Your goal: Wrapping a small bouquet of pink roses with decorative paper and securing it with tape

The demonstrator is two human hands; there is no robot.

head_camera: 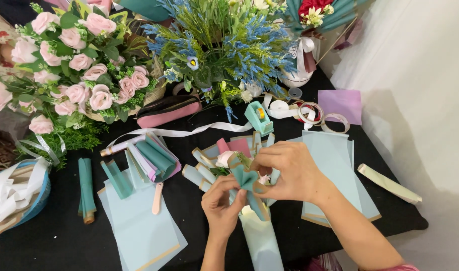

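Hands meet at the centre of the view over a small bouquet [239, 173] wrapped in pale blue paper with gold edging. The left hand [220, 203], at about 6 o'clock from the bouquet, is closed, pinching the base of a teal ribbon bow [248, 179]. The right hand [289, 170], at 3 o'clock, is also closed, fingertips gripping the bow's upper loop. The bouquet's wrapped stem runs down to 6 o'clock, off the near edge of the table [64, 241], which is covered in black cloth.

Open black cloth lies at 7 o'clock, near the front edge; elsewhere the surface is crowded. At 8 o'clock sits one stack of pale blue sheets [139, 226] with one pink stick [158, 198] lying on it. Beyond, at 9 o'clock, are one rolled teal sheet [86, 188] and a fan of folded teal and lilac papers [149, 158]. At 3 o'clock a second stack of pale blue sheets [335, 170] lies under the right wrist, and one cream roll [389, 183] rests close to the table's right edge.

Farther off, at 12 o'clock, stands one teal tape dispenser [259, 116], with several loose tape rings [322, 116] and one lilac sheet [341, 104] at 1 o'clock. At the back are one pink rose arrangement [74, 65] at 10 o'clock and one blue flower arrangement [224, 45] at 12 o'clock. A pale wall [420, 65] borders the right side.
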